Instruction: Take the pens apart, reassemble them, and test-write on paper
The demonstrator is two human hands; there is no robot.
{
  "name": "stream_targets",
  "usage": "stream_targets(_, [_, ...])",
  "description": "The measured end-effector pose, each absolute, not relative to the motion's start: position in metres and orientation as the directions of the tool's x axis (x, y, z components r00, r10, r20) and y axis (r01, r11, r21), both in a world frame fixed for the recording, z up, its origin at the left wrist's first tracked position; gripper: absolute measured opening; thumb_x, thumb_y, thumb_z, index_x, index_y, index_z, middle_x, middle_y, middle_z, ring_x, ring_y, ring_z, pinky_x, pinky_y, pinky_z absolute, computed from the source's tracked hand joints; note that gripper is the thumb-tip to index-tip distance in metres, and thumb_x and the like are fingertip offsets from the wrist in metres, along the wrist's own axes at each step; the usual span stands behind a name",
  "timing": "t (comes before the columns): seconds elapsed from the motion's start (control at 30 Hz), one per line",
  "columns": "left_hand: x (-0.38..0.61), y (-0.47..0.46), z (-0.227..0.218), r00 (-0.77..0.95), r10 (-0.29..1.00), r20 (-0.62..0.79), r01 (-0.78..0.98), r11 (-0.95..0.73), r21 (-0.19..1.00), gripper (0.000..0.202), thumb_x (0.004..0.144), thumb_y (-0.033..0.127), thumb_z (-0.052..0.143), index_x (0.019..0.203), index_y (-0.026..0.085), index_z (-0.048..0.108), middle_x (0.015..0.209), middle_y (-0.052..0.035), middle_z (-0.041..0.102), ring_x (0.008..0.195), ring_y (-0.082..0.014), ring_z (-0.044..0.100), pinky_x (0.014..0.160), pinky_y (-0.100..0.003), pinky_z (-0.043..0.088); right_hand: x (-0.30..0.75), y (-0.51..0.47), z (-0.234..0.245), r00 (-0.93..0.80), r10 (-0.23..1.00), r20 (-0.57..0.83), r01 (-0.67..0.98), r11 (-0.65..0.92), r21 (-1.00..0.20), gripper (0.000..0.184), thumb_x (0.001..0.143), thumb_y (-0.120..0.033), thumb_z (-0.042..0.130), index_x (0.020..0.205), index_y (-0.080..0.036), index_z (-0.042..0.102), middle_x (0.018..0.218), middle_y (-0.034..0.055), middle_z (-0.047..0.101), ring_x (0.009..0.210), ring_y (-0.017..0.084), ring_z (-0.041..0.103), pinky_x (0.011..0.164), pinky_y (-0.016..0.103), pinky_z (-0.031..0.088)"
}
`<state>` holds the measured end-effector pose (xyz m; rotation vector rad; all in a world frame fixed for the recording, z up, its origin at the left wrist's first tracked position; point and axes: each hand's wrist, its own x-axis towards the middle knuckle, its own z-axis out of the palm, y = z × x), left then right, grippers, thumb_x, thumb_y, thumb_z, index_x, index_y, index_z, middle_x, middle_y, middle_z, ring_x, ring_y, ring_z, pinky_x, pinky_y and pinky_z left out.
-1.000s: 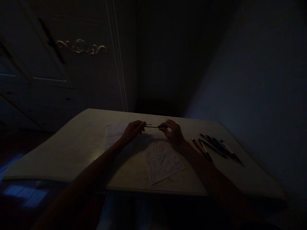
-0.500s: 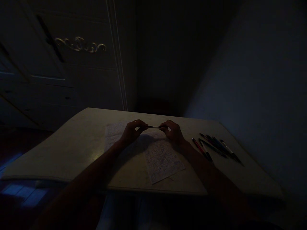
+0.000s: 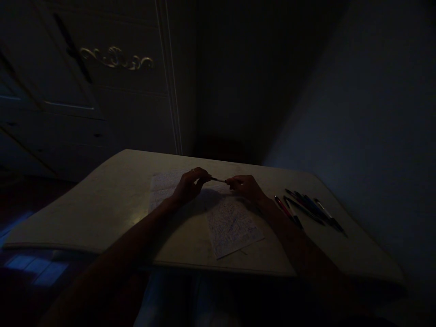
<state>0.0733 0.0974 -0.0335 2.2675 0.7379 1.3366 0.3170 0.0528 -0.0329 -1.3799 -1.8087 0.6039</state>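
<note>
Between my hands a slim pen (image 3: 219, 180) is held nearly level, its pale middle showing. My left hand (image 3: 190, 184) pinches one end, thumb against fingers; a ring shows on it. My right hand (image 3: 245, 186) grips the other end, with its fingers folded over. Both hands are just above the table. Under them lie a scribbled paper sheet (image 3: 233, 229) and another marked sheet (image 3: 165, 184) farther left. The light is dim, so the pen's ends are hard to make out.
On the right of the pale table (image 3: 112, 195) several pens (image 3: 311, 210) lie loosely together, a red pen (image 3: 283, 205) nearest my right forearm. A cabinet (image 3: 136, 113) with a scroll ornament (image 3: 117, 58) stands behind at left. A wall (image 3: 368, 122) borders the right.
The pen has tilted slightly, its right end now a little lower. My right hand has turned, its fingers more folded. The view has shifted slightly.
</note>
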Motion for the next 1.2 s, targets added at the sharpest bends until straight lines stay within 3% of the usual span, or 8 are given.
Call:
stream_targets(0.13, [0.071, 0.104, -0.034, 0.337, 0.641, 0.69, 0.235, -0.767, 0.598, 0.014, 0.087, 0.031, 0.063, 0.081, 0.02, 0.07, 0.083, -0.007, 0.071, 0.079, -0.0196, 0.065, 0.076, -0.034, 0.051, 0.337, 0.059, -0.035, 0.021, 0.953, 0.301, 0.558, 0.239, -0.795, 0.054, 0.09, -0.063, 0.05, 0.092, -0.016, 0.076, 0.079, 0.0074, 0.074, 0.067, 0.019, 0.067, 0.062, 0.03, 0.051])
stream_targets(0.23, [0.068, 0.108, -0.034, 0.299, 0.648, 0.7, 0.241, -0.761, 0.602, 0.012, 0.085, 0.029, 0.064, 0.08, 0.02, 0.07, 0.082, -0.0067, 0.07, 0.079, -0.0194, 0.065, 0.076, -0.034, 0.05, 0.35, 0.059, -0.032, -0.003, 0.944, 0.33, 0.664, 0.248, -0.705, 0.038, 0.089, -0.051, 0.058, 0.086, -0.017, 0.076, 0.085, 0.0078, 0.075, 0.075, 0.02, 0.068, 0.069, 0.032, 0.052])
stream_targets(0.4, [0.065, 0.113, -0.037, 0.306, 0.696, 0.65, 0.275, -0.718, 0.639, 0.01, 0.083, 0.029, 0.065, 0.081, 0.021, 0.07, 0.083, -0.0066, 0.071, 0.08, -0.0205, 0.064, 0.078, -0.035, 0.05, 0.352, 0.051, -0.032, -0.192, 0.954, 0.228, 0.767, 0.291, -0.572, 0.008, 0.077, -0.026, 0.074, 0.082, -0.02, 0.076, 0.083, 0.0052, 0.075, 0.073, 0.02, 0.068, 0.067, 0.03, 0.051])
stream_targets(0.6, [0.064, 0.114, -0.041, 0.29, 0.718, 0.632, 0.282, -0.696, 0.661, 0.009, 0.082, 0.029, 0.065, 0.082, 0.021, 0.07, 0.083, -0.0057, 0.071, 0.078, -0.0192, 0.064, 0.075, -0.033, 0.05, 0.349, 0.054, -0.041, -0.234, 0.923, 0.306, 0.751, 0.371, -0.546, 0.014, 0.081, -0.017, 0.066, 0.088, -0.023, 0.077, 0.094, 0.0073, 0.077, 0.086, 0.023, 0.071, 0.081, 0.038, 0.055])
stream_targets(0.77, [0.064, 0.115, -0.041, 0.258, 0.765, 0.589, 0.277, -0.643, 0.714, 0.01, 0.08, 0.029, 0.068, 0.084, 0.02, 0.071, 0.08, -0.0051, 0.071, 0.075, -0.0183, 0.064, 0.071, -0.031, 0.05, 0.341, 0.057, -0.037, -0.13, 0.92, 0.37, 0.683, 0.354, -0.639, 0.021, 0.085, -0.018, 0.058, 0.096, -0.021, 0.075, 0.103, 0.0088, 0.076, 0.094, 0.021, 0.07, 0.087, 0.038, 0.054])
stream_targets(0.93, [0.063, 0.116, -0.041, 0.252, 0.796, 0.55, 0.237, -0.602, 0.763, 0.009, 0.077, 0.025, 0.067, 0.083, 0.019, 0.071, 0.08, -0.0054, 0.071, 0.074, -0.0188, 0.066, 0.071, -0.032, 0.051, 0.329, 0.054, -0.034, 0.044, 0.96, 0.276, 0.488, 0.22, -0.845, 0.018, 0.086, -0.033, 0.058, 0.087, -0.018, 0.067, 0.074, 0.0018, 0.069, 0.061, 0.014, 0.064, 0.057, 0.026, 0.052])
stream_targets(1.07, [0.062, 0.116, -0.04, 0.25, 0.812, 0.527, 0.235, -0.579, 0.781, 0.01, 0.076, 0.024, 0.066, 0.083, 0.019, 0.07, 0.079, -0.0054, 0.071, 0.074, -0.0191, 0.067, 0.071, -0.032, 0.051, 0.324, 0.054, -0.034, 0.153, 0.971, 0.182, 0.319, 0.126, -0.939, 0.028, 0.081, -0.046, 0.064, 0.081, -0.018, 0.063, 0.069, 0.0009, 0.065, 0.053, 0.013, 0.059, 0.041, 0.021, 0.043])
stream_targets(1.2, [0.061, 0.117, -0.042, 0.256, 0.813, 0.523, 0.249, -0.578, 0.777, 0.012, 0.075, 0.024, 0.066, 0.084, 0.018, 0.07, 0.079, -0.0056, 0.071, 0.075, -0.0197, 0.067, 0.071, -0.032, 0.051, 0.326, 0.058, -0.032, 0.174, 0.957, 0.23, 0.219, 0.19, -0.957, 0.032, 0.071, -0.044, 0.075, 0.086, -0.017, 0.067, 0.072, 0.0037, 0.071, 0.063, 0.015, 0.066, 0.054, 0.025, 0.051])
